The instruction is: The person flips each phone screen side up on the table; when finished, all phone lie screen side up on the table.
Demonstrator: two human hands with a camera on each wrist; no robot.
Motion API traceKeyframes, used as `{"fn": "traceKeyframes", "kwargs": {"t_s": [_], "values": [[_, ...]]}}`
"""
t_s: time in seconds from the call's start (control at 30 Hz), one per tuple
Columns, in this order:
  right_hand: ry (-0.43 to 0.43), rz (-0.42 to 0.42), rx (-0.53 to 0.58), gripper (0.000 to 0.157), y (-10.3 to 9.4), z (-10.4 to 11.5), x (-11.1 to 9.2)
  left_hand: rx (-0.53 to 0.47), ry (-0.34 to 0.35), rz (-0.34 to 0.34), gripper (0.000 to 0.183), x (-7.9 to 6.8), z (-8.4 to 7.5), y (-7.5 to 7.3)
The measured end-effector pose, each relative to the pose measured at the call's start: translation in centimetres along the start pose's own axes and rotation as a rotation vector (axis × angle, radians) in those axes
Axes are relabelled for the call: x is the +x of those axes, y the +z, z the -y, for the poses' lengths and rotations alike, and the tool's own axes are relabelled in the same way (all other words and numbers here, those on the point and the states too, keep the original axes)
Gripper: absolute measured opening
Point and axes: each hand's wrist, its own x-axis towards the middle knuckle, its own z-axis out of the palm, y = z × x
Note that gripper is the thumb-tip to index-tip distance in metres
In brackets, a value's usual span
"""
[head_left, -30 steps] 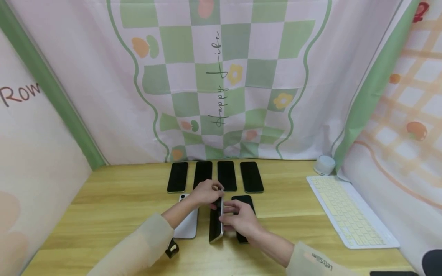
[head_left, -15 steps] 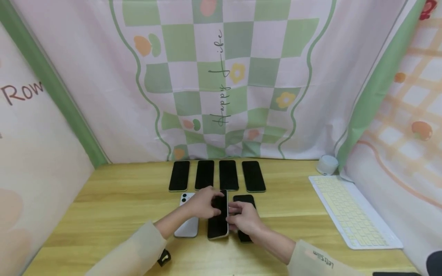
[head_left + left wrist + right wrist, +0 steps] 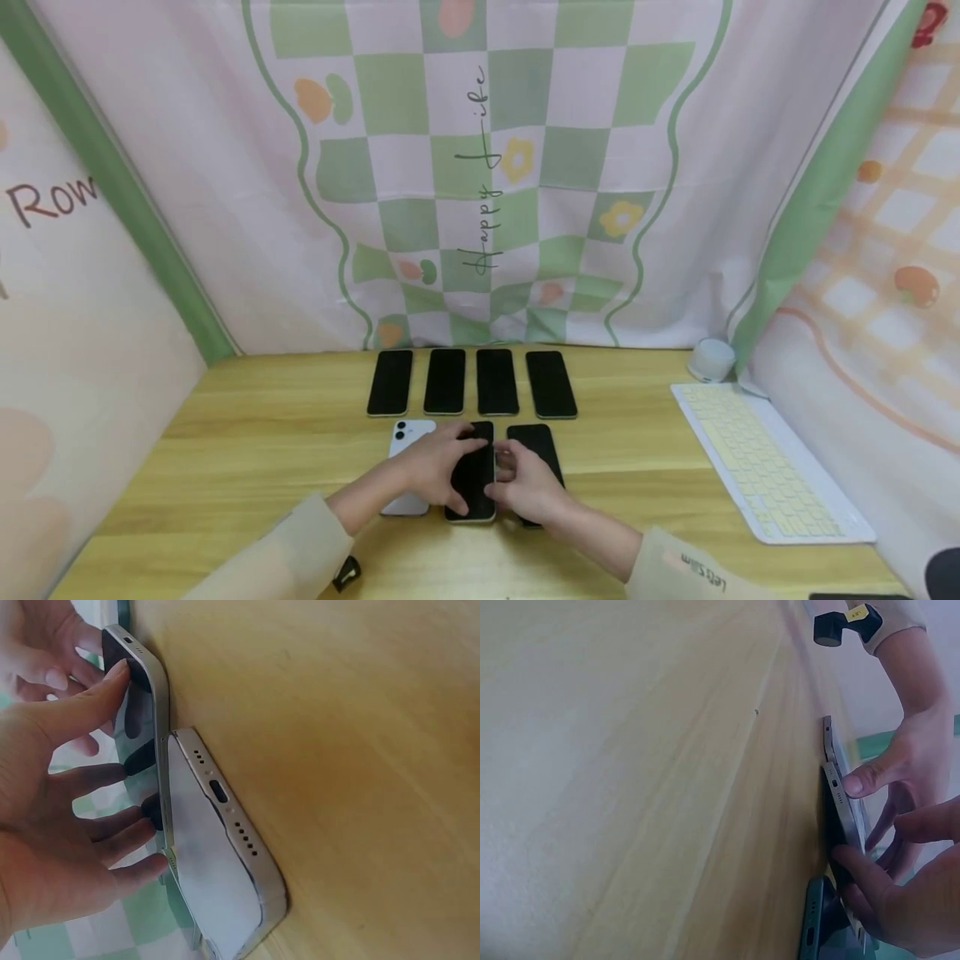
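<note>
A black-screened smartphone point(image 3: 476, 479) with a pale metal frame lies screen up between my hands, its right edge slightly raised off the wood in the right wrist view. My left hand point(image 3: 431, 467) spreads over it, thumb and fingertips resting on the glass. At the right edge, my right hand point(image 3: 531, 485) holds the phone's side with bent fingers and thumb. Left of it, partly under my left wrist, a white smartphone point(image 3: 214, 847) lies back up with its camera lenses showing. A dark smartphone point(image 3: 536, 442) lies on the right, partly covered by my right hand.
Several black smartphones point(image 3: 390, 383) form a row at the back of the wooden table point(image 3: 622, 467). A white keyboard point(image 3: 772, 467) and small round speaker-like object point(image 3: 711, 360) stand on the right. Patterned curtains point(image 3: 517, 158) enclose the table.
The middle smartphone has tipped from standing on its edge to lying nearly flat, screen up. My left hand has moved from its top edge down onto the screen, fingers spreading.
</note>
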Motion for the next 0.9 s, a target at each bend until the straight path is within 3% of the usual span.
{"fn": "traceKeyframes", "kwargs": {"t_s": [0.27,0.77,0.9], "values": [[0.004,-0.010,-0.114,0.070,0.0,0.7,0.1,0.001,0.003,-0.006,0.092,-0.2,-0.1,0.0],[0.063,-0.005,-0.221,0.066,-0.1,1.3,0.4,0.027,-0.019,0.011,0.088,0.1,-0.1,0.4],[0.019,-0.011,-0.243,0.070,0.1,1.6,0.1,-0.009,-0.032,0.014,0.088,0.0,0.2,0.4]]}}
